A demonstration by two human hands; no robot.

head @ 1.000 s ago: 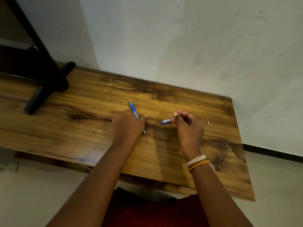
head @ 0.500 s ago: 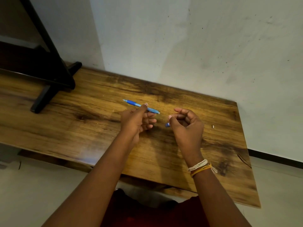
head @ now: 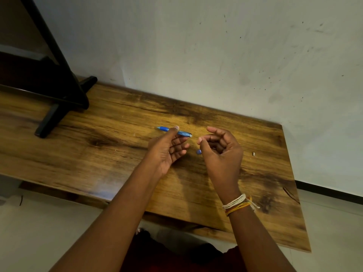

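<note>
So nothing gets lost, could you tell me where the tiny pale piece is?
In the head view, the tiny pale piece lies on the wooden table, right of the right hand.

A dark-grained wooden table [head: 117, 154] fills the middle of the frame, bearing a black stand's foot [head: 51, 122] at upper left and a tiny pale piece [head: 253, 153] near its right edge

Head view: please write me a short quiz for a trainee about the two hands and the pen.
1. True or false: the left hand holds the blue pen.
2. Where does the tiny pale bit lie? A: on the wooden table, right of the right hand; B: in the left palm; C: on the floor.
3. Fill in: the small piece that the right hand holds is ___ in colour.
Key: 1 true; 2 A; 3 blue.
</note>
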